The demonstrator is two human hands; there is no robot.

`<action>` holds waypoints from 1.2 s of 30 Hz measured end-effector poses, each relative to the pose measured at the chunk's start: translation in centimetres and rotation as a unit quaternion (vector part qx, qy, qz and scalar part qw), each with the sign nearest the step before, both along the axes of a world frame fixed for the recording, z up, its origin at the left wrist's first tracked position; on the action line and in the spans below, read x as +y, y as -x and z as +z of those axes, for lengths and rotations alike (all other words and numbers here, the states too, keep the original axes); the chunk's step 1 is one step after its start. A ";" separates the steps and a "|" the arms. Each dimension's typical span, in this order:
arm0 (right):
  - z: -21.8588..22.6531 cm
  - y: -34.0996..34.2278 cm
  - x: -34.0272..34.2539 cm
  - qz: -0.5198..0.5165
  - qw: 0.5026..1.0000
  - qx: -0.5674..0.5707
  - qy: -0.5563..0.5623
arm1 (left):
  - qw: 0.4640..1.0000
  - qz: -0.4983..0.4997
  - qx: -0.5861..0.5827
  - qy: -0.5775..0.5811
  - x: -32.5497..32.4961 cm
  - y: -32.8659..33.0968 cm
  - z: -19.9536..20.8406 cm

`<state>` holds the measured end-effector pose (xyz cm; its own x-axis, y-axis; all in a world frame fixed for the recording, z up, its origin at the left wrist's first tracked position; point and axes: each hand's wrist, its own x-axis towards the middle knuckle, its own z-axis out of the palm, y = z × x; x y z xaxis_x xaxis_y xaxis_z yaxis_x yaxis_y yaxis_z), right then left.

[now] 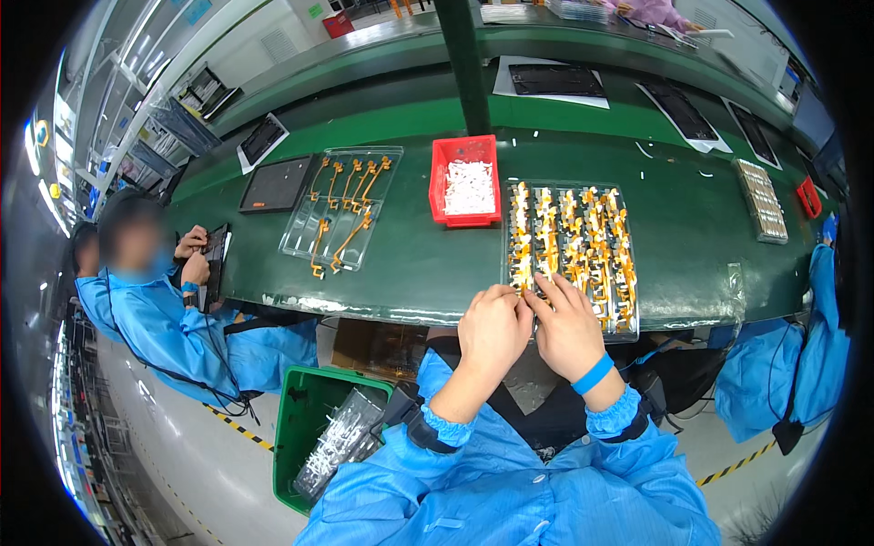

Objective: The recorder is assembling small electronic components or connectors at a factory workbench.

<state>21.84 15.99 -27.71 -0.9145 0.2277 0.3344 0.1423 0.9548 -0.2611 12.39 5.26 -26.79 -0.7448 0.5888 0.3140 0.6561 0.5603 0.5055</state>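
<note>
My left hand (496,328) and my right hand (570,329) meet at the near left of a clear plastic tray (635,314). The tray holds several columns of orange flex cables (572,232) with white and dark pieces on them. Thumbs and index fingers of both hands are pinched together over a flex cable (521,264) in the left column. My fingers partly cover it, and its far end shows past the fingertips. Around my right wrist is a blue band (594,374).
A red bin (439,217) of small white pieces stands beyond my hands. Left of it lies a clear tray (341,150) with orange flex cables. A green crate (289,437) sits below the table (391,291). Co-workers in blue (173,318) sit at both sides; black panels lie behind.
</note>
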 end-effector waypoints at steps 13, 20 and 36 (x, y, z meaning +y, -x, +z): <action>0.8 0.4 -0.3 0.001 1.000 -0.008 -0.029 | 0.979 0.061 -0.123 -0.148 0.4 1.8 1.5; -0.2 0.7 -0.4 -0.007 0.999 0.015 0.032 | 0.982 0.055 -0.081 -0.164 0.6 3.0 1.8; 0.7 1.2 0.4 0.027 0.994 0.086 0.070 | 0.750 -0.124 -0.494 -0.421 -4.0 5.0 8.1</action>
<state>20.60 16.40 -26.96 -0.8593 0.2344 0.4545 0.0333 0.9125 -0.4077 7.39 1.25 -18.74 -0.7595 0.6502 0.0193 -0.2409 -0.3087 0.9202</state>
